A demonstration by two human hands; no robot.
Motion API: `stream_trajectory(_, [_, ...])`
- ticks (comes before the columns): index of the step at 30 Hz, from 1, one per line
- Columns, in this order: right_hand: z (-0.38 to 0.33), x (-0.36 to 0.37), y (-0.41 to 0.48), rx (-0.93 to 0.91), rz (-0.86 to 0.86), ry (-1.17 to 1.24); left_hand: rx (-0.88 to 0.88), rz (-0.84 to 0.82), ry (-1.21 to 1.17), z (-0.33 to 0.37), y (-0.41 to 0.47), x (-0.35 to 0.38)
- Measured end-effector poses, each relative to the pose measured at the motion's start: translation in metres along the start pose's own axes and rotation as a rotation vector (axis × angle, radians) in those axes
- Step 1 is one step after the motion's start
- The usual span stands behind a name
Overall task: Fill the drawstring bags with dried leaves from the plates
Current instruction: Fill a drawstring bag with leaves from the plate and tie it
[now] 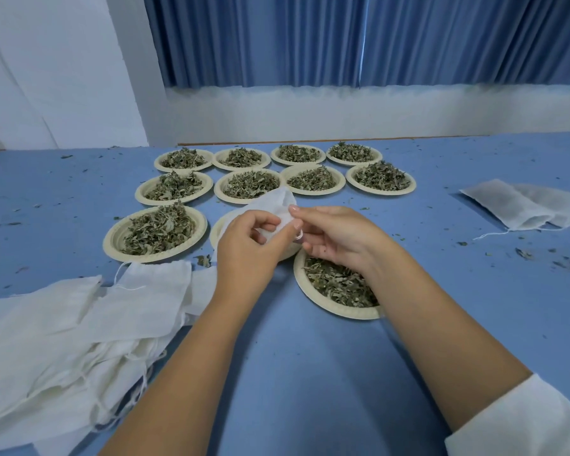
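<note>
Both my hands hold one white drawstring bag point(273, 205) above the table's middle. My left hand point(250, 248) grips its cloth from the left, and my right hand point(333, 235) pinches its edge between thumb and fingers. Under the bag lies a cream plate point(215, 232), mostly hidden. Below my right wrist sits a plate of dried leaves point(334, 301). Another full plate point(155, 233) lies to the left. Several more plates of leaves point(247, 185) stand in rows behind.
A heap of empty white bags point(69, 327) with loose strings covers the near left of the blue table point(310, 373). A few flat bags point(524, 205) lie at the right. Leaf crumbs are scattered about. A white wall and blue curtain stand behind.
</note>
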State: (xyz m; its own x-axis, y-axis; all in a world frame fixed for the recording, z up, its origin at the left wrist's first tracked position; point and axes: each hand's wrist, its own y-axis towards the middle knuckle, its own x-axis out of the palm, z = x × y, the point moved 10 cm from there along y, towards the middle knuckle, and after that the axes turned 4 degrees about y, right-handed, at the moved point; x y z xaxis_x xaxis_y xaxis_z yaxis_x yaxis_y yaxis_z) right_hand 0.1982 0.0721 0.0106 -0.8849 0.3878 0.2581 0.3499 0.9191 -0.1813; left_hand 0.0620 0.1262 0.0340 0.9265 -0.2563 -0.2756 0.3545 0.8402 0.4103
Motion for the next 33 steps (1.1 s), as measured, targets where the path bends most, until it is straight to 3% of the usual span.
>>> stream_trajectory(6, [-0.001, 0.013, -0.002, -0.041, -0.135, -0.172, -0.247, 0.003, -0.133, -0.023, 0.003, -0.001])
stream_trajectory(10, [-0.006, 0.017, -0.005, -0.116, -0.163, -0.310, -0.284, -0.052, -0.140, -0.026, 0.003, 0.000])
stream_trajectory(12, [-0.010, 0.015, -0.005, -0.143, -0.126, -0.358, -0.259, -0.040, -0.124, -0.022, 0.004, -0.004])
stream_trajectory(17, [-0.025, -0.011, -0.005, -0.246, 0.163, -0.497, -0.177, 0.039, 0.003, -0.016, 0.007, -0.019])
stream_trajectory(20, [-0.033, -0.009, -0.010, -0.333, 0.180, -0.632, -0.129, 0.019, 0.094, -0.013, 0.008, -0.017])
stream_trajectory(24, [-0.040, 0.011, -0.019, -0.442, 0.046, -0.697, -0.101, 0.003, 0.130, -0.012, 0.010, -0.014])
stream_trajectory(29, [-0.022, 0.026, -0.020, -0.339, -0.085, -0.862, -0.110, 0.011, 0.133, -0.016, 0.012, -0.014])
stream_trajectory(33, [-0.009, 0.037, -0.021, -0.261, -0.180, -0.789, -0.094, 0.052, 0.188, -0.013, 0.016, -0.023])
